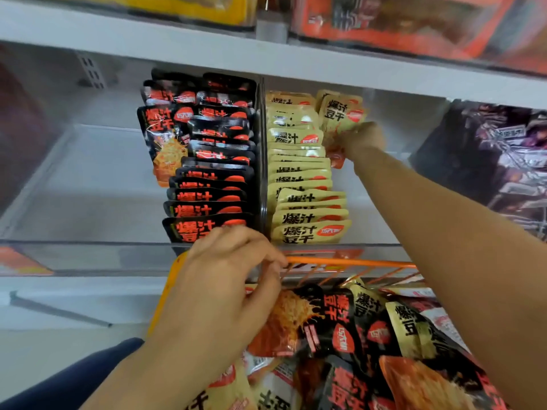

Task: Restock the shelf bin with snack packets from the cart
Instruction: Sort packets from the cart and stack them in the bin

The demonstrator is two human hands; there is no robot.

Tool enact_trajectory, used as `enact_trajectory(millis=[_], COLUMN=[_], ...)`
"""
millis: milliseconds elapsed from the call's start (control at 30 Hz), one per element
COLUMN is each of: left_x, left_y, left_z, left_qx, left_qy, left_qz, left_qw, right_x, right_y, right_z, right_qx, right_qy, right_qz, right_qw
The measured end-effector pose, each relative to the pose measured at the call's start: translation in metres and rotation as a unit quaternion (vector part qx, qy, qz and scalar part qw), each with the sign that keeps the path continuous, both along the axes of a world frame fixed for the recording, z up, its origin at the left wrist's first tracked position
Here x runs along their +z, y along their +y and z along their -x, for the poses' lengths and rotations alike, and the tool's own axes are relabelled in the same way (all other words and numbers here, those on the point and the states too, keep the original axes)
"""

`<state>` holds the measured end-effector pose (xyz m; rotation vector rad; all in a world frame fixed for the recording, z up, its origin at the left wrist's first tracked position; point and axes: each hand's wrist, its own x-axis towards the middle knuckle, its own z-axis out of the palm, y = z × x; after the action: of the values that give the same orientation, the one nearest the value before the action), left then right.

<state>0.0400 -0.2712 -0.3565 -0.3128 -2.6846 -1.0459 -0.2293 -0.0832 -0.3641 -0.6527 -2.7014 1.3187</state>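
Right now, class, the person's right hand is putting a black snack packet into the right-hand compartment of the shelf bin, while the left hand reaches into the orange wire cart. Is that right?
Not quite. The head view shows the right hand gripping a yellow snack packet, not a black one, at the right-hand compartment of yellow packets. The left hand does reach into the orange wire cart.

You're in a shop aisle, white retail shelving [207, 51], binned snack packets [299, 173], orange wire cart [349, 263] below.

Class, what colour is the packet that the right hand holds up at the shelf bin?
Yellow packet with black lettering, gripped by the right hand; head view.
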Motion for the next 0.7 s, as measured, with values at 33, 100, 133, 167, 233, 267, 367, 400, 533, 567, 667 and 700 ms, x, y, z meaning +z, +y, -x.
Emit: enact_trajectory(millis=[33, 100, 133, 167, 233, 267, 367, 400, 533, 567, 667, 700], left_x=[0.0, 0.0, 0.0, 0.0, 0.0, 0.001, 0.002, 0.003, 0.005, 0.004, 0.003, 0.002], left_y=[0.0, 0.0, 0.0, -0.001, -0.001, -0.001, -0.002, -0.002, -0.003, -0.003, -0.004, -0.004], left_z=[0.0, 0.0, 0.0, 0.0, 0.0, 0.0, 0.0, 0.0, 0.0, 0.0, -0.001, 0.0], left_qx=[0.0, 0.0, 0.0, 0.0, -0.001, 0.0, -0.004, -0.009, -0.013, -0.007, -0.003, -0.006], left_qy=[-0.001, 0.0, 0.002, 0.003, -0.002, -0.004, -0.007, -0.006, 0.007, 0.004, 0.008, 0.011], left_qz=[0.001, 0.0, 0.0, -0.001, -0.004, -0.007, -0.013, -0.019, -0.05, -0.059, -0.058, -0.053], left_qw=[1.0, 1.0, 1.0, 1.0, 1.0, 1.0, 1.0, 1.0, 0.999, 0.998, 0.998, 0.999], right_x=[0.0, 0.0, 0.0, 0.003, 0.015, 0.024, 0.048, 0.056, 0.076, 0.075, 0.066, 0.062], right_y=[-0.005, -0.012, -0.014, -0.016, -0.019, -0.02, -0.019, -0.019, -0.016, -0.013, -0.007, -0.01], right_z=[0.0, -0.001, -0.003, -0.007, -0.017, -0.025, -0.055, -0.076, -0.191, -0.22, -0.284, -0.299], right_qx=[-0.013, -0.027, -0.016, -0.007, 0.024, 0.028, 0.031, 0.052, 0.212, 0.272, 0.447, 0.5], right_qy=[0.012, 0.009, -0.001, -0.012, -0.021, -0.006, 0.119, 0.154, 0.299, 0.309, 0.26, 0.225], right_qz=[0.074, 0.209, 0.218, 0.222, 0.211, 0.189, 0.141, 0.144, 0.098, 0.073, -0.128, -0.22], right_qw=[0.997, 0.978, 0.976, 0.975, 0.977, 0.982, 0.982, 0.976, 0.925, 0.908, 0.846, 0.807])
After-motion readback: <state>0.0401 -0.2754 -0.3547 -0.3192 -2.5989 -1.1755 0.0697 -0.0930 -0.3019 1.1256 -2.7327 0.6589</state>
